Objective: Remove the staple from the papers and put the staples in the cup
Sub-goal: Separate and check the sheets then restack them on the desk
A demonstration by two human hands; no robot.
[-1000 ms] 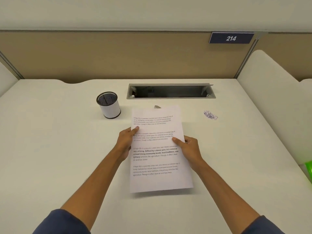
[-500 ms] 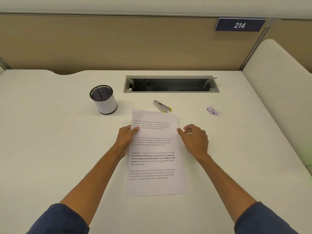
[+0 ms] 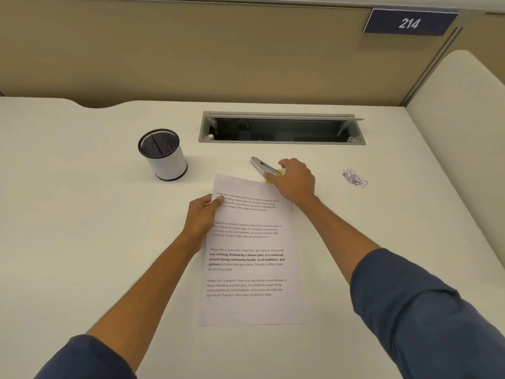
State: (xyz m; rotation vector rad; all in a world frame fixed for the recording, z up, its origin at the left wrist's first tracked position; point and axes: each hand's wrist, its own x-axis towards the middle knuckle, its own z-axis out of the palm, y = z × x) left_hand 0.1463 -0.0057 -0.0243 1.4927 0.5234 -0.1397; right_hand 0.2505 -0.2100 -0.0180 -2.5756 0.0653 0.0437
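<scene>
The printed papers [image 3: 252,269] lie flat on the white desk [image 3: 82,228] in front of me. My left hand [image 3: 200,217] presses on their upper left edge, thumb on the sheet. Just beyond the top edge lies a silver staple remover [image 3: 261,166] with a yellow end. My right hand [image 3: 296,179] reaches over that yellow end, fingertips touching it; a full grip is not visible. A white cup [image 3: 165,155] with a black mesh inside stands upright to the upper left of the papers. No staple is visible.
A grey open cable slot [image 3: 281,128] is cut into the desk behind the remover. A purple smudge [image 3: 354,178] marks the desk to the right. A tan partition [image 3: 191,50] closes the back, and a white side panel [image 3: 464,119] rises at the right.
The papers were set down flat and my right hand let go of them, then moved up to the staple remover. My left hand stayed on the papers' left edge.
</scene>
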